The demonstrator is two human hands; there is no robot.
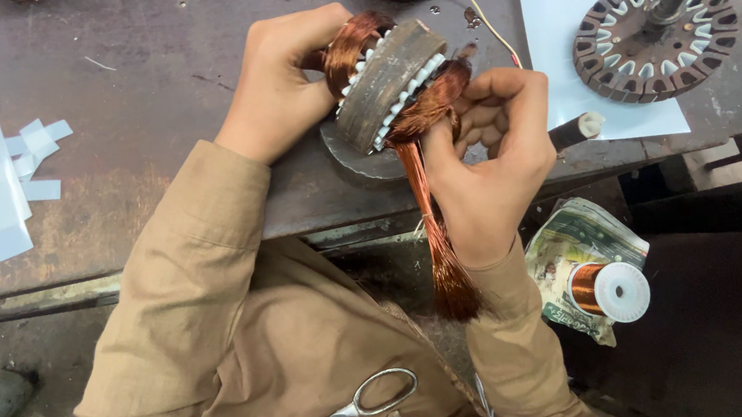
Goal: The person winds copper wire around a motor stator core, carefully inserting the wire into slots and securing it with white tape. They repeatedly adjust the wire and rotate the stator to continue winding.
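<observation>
A: We're over a dark, worn metal surface (163, 63), scratched and rust-stained, its near edge running across in front of the person's tan sleeves.

B: And in the middle we see the motor core (390, 84), a round metal ring tilted on edge, with white slot liners showing along its rim and copper wire (430, 108) wound through it.

A: Right. The left hand (279, 84) is closed around the core's left side, where a copper coil bulges out, so that grip is clenched on the core.

B: The right hand (488, 156) sits just right of the core. Its fingers (482, 112) are curled in and pinching the copper wire where it leaves the slots. A long loose bundle of that wire hangs down past the surface edge toward the lap.

A: What else do we have around them?

B: Far right, a second core (652, 45) without windings lies flat on a white sheet (565, 48). Near right, below the surface, a spool (609, 290) of copper wire rests on a printed bag (577, 249).

A: On the left we see strips of white paper (8, 166), and scissors (374, 409) lie in the person's lap at the bottom.
</observation>
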